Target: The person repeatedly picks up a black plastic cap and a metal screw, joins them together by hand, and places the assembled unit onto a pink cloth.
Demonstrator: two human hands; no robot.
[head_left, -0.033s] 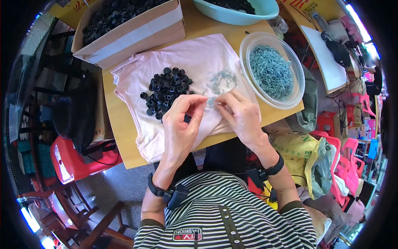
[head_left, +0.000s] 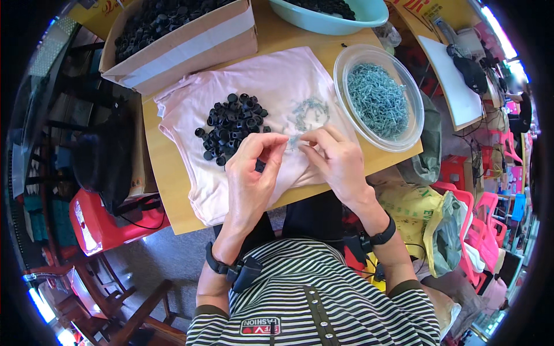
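My left hand [head_left: 254, 164] and my right hand [head_left: 337, 161] meet over the pale pink cloth [head_left: 283, 75], thumb and forefinger pinched on each. Their fingertips nearly touch. Whatever sits in either pinch is too small to make out. Just beyond the fingers, a loose ring of small silvery screws [head_left: 311, 112] lies on the cloth. A heap of small black plastic caps [head_left: 231, 130] spreads to the left, partly hidden behind my left hand. On the right, a round clear tub [head_left: 416, 124] holds a mass of screws [head_left: 378, 101].
At the back left of the wooden table [head_left: 167, 190] stands a cardboard box [head_left: 190, 55] full of black parts. A pale green basin [head_left: 332, 24] with more black pieces is at the back. Red stools [head_left: 115, 222] and bags [head_left: 410, 216] flank the table.
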